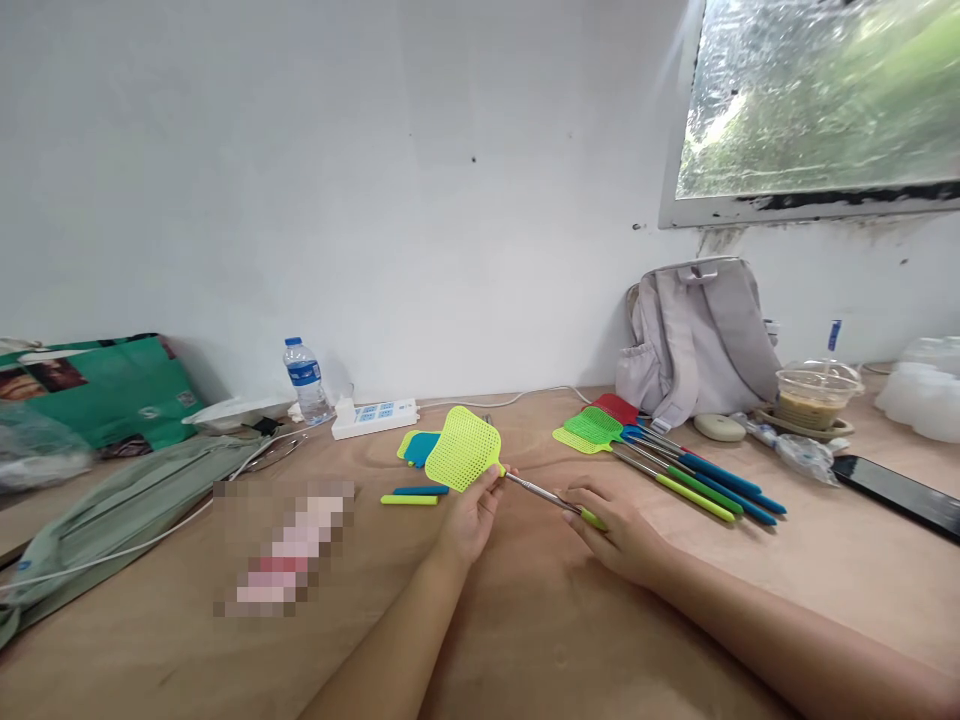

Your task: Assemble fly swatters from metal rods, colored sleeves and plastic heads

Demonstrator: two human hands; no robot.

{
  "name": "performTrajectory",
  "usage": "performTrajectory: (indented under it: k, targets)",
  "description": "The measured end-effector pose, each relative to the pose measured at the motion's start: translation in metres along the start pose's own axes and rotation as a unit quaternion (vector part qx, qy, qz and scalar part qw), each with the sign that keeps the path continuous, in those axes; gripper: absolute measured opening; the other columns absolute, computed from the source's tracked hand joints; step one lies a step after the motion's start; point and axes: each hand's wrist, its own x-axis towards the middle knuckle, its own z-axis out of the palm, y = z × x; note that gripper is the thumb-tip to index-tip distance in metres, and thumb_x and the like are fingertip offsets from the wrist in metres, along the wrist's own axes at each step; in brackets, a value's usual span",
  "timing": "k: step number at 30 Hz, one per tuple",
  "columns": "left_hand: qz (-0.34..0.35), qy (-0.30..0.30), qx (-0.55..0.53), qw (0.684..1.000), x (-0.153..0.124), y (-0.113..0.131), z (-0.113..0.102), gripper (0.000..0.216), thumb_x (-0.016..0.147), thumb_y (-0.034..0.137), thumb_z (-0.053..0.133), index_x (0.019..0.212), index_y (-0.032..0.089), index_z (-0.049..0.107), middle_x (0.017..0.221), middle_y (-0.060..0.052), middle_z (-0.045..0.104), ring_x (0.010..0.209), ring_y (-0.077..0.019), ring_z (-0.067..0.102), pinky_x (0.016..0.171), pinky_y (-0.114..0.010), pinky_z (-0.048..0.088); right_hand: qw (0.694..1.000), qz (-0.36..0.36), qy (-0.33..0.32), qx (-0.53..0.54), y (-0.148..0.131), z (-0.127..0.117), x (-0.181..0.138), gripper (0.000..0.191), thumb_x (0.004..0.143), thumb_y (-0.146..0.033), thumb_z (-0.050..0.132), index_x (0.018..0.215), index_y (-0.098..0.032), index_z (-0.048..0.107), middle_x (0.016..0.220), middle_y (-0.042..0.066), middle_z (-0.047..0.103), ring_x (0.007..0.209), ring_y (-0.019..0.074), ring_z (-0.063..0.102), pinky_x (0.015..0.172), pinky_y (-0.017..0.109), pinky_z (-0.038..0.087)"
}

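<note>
I hold a yellow-green fly swatter [463, 449] over the wooden table [525, 620]. My left hand [471, 518] pinches it where the mesh head meets the thin metal rod. My right hand [619, 528] is closed round the rod's green handle end. Behind the swatter lie loose swatter heads, yellow and blue [417, 446], and two short handle grips, one blue and one yellow [411, 496]. To the right lies a pile of several finished swatters [660, 455] with red, green and yellow heads and blue and green handles.
A water bottle [305, 379] and a white power strip [375, 417] stand by the wall. A grey backpack [697, 340], a plastic drink cup [814, 397] and a black phone [896, 492] are at the right. Green bags [112, 480] lie at the left.
</note>
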Motion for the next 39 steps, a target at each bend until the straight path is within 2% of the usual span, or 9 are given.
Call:
performTrajectory:
  k: [6, 11, 19, 24, 28, 32, 36, 39]
  targets:
    - [0.009, -0.019, 0.077, 0.997, 0.002, 0.006, -0.004, 0.032, 0.056, 0.019, 0.072, 0.087, 0.016, 0.064, 0.071, 0.001, 0.066, 0.074, -0.0140, 0.062, 0.083, -0.031, 0.045, 1.000, 0.012, 0.005, 0.000, 0.003, 0.001, 0.000, 0.025, 0.085, -0.022, 0.043, 0.107, -0.021, 0.053, 0.092, 0.009, 0.058, 0.085, 0.0176, 0.057, 0.073, 0.030, 0.048]
    - [0.028, -0.049, 0.172, 0.983, 0.004, 0.009, -0.010, 0.034, 0.058, 0.020, 0.071, 0.091, 0.016, 0.064, 0.080, -0.003, 0.067, 0.083, -0.0159, 0.060, 0.088, -0.034, 0.042, 1.000, 0.020, 0.017, 0.005, 0.009, 0.003, -0.002, 0.024, 0.084, -0.024, 0.044, 0.106, -0.021, 0.055, 0.093, 0.008, 0.060, 0.086, 0.0173, 0.058, 0.075, 0.029, 0.048]
    - [-0.009, -0.048, 0.186, 0.981, 0.002, 0.006, -0.010, 0.037, 0.058, 0.023, 0.073, 0.093, 0.017, 0.064, 0.080, -0.002, 0.066, 0.083, -0.0159, 0.059, 0.090, -0.036, 0.041, 1.000, 0.017, 0.014, 0.002, 0.017, 0.008, -0.005, 0.026, 0.085, -0.026, 0.043, 0.107, -0.021, 0.056, 0.093, 0.008, 0.061, 0.086, 0.0167, 0.058, 0.074, 0.028, 0.048]
    - [-0.001, -0.075, 0.225, 0.971, 0.000, 0.004, -0.009, 0.035, 0.060, 0.025, 0.072, 0.093, 0.017, 0.064, 0.088, -0.005, 0.066, 0.089, -0.0183, 0.059, 0.091, -0.037, 0.040, 0.999, 0.002, 0.026, 0.021, 0.016, 0.007, -0.006, 0.026, 0.085, -0.026, 0.042, 0.108, -0.021, 0.054, 0.091, 0.007, 0.061, 0.084, 0.0152, 0.058, 0.073, 0.026, 0.047]
    - [0.008, -0.074, 0.252, 0.965, -0.001, 0.004, -0.009, 0.036, 0.061, 0.028, 0.071, 0.094, 0.017, 0.064, 0.093, -0.006, 0.065, 0.091, -0.0195, 0.059, 0.091, -0.037, 0.041, 1.000, 0.005, 0.016, 0.020, 0.016, 0.005, -0.005, 0.024, 0.085, -0.026, 0.042, 0.104, -0.019, 0.055, 0.089, 0.007, 0.061, 0.083, 0.0157, 0.057, 0.072, 0.027, 0.047]
    - [0.043, -0.079, 0.316, 0.945, -0.001, 0.007, -0.007, 0.032, 0.064, 0.032, 0.068, 0.092, 0.017, 0.065, 0.092, -0.006, 0.066, 0.088, -0.0192, 0.059, 0.088, -0.036, 0.042, 1.000, 0.019, 0.003, 0.012, 0.013, 0.003, -0.002, 0.021, 0.081, -0.022, 0.045, 0.099, -0.019, 0.055, 0.083, 0.006, 0.059, 0.078, 0.0158, 0.056, 0.068, 0.026, 0.046]
    - [0.063, -0.052, 0.392, 0.917, -0.001, 0.010, -0.007, 0.029, 0.065, 0.038, 0.065, 0.087, 0.018, 0.066, 0.093, -0.006, 0.066, 0.092, -0.0202, 0.058, 0.088, -0.034, 0.041, 0.999, 0.010, -0.011, 0.032, 0.010, -0.001, 0.002, 0.037, 0.072, -0.012, 0.046, 0.108, -0.020, 0.051, 0.093, 0.007, 0.057, 0.086, 0.0176, 0.055, 0.073, 0.029, 0.046]
    - [0.050, -0.069, 0.458, 0.885, 0.003, 0.012, -0.010, 0.033, 0.062, 0.038, 0.067, 0.089, 0.019, 0.065, 0.099, -0.006, 0.065, 0.096, -0.0209, 0.057, 0.088, -0.032, 0.041, 1.000, 0.012, 0.000, 0.029, 0.012, -0.004, 0.005, 0.041, 0.071, -0.010, 0.045, 0.111, -0.019, 0.047, 0.093, 0.006, 0.056, 0.086, 0.0175, 0.055, 0.073, 0.029, 0.046]
